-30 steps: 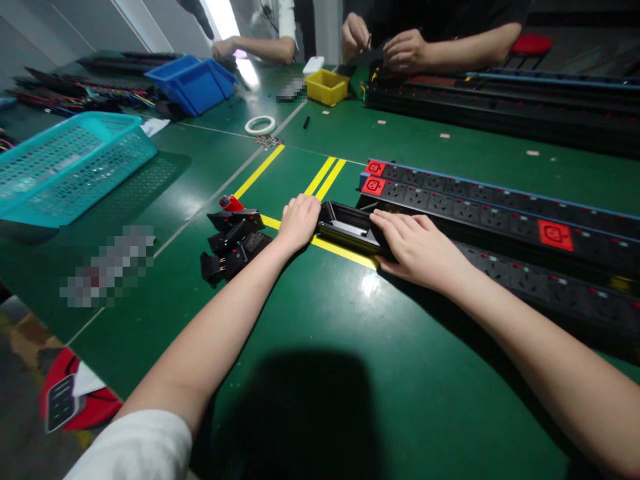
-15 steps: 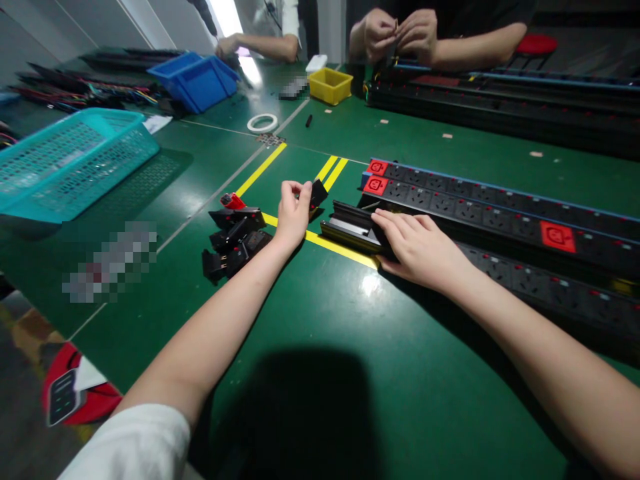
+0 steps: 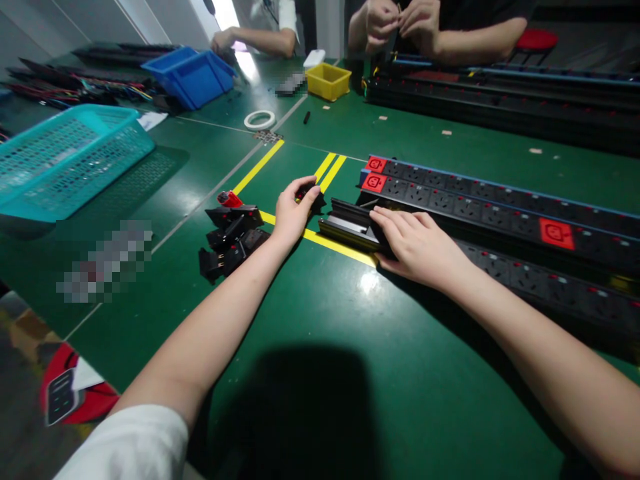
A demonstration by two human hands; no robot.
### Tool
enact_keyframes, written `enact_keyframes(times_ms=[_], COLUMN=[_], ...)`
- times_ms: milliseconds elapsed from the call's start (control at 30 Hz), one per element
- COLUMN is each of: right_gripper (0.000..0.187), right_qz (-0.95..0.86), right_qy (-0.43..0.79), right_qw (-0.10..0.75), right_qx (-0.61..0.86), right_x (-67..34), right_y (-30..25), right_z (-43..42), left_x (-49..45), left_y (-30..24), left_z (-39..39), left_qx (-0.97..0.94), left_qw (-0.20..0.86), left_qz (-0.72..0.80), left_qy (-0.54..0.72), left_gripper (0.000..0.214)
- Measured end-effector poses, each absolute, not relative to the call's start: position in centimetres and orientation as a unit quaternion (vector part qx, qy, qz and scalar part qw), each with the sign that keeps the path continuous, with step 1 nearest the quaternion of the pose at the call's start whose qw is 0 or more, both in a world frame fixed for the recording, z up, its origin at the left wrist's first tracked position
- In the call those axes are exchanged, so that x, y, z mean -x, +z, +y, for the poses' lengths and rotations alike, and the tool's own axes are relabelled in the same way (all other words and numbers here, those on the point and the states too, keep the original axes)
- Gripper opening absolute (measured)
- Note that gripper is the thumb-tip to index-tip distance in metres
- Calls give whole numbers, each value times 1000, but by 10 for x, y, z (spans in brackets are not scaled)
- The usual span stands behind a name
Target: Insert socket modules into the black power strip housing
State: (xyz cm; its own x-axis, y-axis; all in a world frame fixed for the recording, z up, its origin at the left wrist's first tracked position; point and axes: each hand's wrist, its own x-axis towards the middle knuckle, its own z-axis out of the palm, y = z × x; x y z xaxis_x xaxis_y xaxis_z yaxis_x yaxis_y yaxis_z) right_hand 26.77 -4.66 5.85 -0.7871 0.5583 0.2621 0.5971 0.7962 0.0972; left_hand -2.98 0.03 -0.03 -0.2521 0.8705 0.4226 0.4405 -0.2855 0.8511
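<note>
My left hand is closed around a black socket module, held just off the open left end of a power strip. The near power strip is a long black channel whose left end shows bare metal, with sockets fitted further right. Across that channel lies my right hand, its fingers wrapped over the far wall and the thumb on the near side. Left of my left forearm sits a pile of loose black socket modules, with a red socket module at its far side.
Two power strips with red end sockets lie beyond the near one. A turquoise basket, a blue bin, a yellow bin and a tape roll stand on the green table. Two other people work at the far side.
The socket module in my left hand has turned, and its small red part now shows between my fingers. My right hand stays on the strip.
</note>
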Motion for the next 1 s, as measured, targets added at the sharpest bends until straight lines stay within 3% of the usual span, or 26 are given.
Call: enact_keyframes(times_ms=[167, 367, 1000], right_gripper=[67, 68, 68], right_qz=[-941, -941, -941], right_qy=[-82, -78, -86], right_qw=[117, 111, 122], right_qx=[307, 310, 303], right_x=[-267, -267, -269], right_y=[58, 60, 56], right_z=[-46, -47, -46], left_x=[25, 18, 31], left_y=[3, 0, -10], left_z=[-6, -13, 4], left_qx=[-635, -624, -555], left_qw=[133, 88, 194], left_qz=[601, 676, 574], left_qy=[467, 381, 570], left_gripper=[27, 37, 55])
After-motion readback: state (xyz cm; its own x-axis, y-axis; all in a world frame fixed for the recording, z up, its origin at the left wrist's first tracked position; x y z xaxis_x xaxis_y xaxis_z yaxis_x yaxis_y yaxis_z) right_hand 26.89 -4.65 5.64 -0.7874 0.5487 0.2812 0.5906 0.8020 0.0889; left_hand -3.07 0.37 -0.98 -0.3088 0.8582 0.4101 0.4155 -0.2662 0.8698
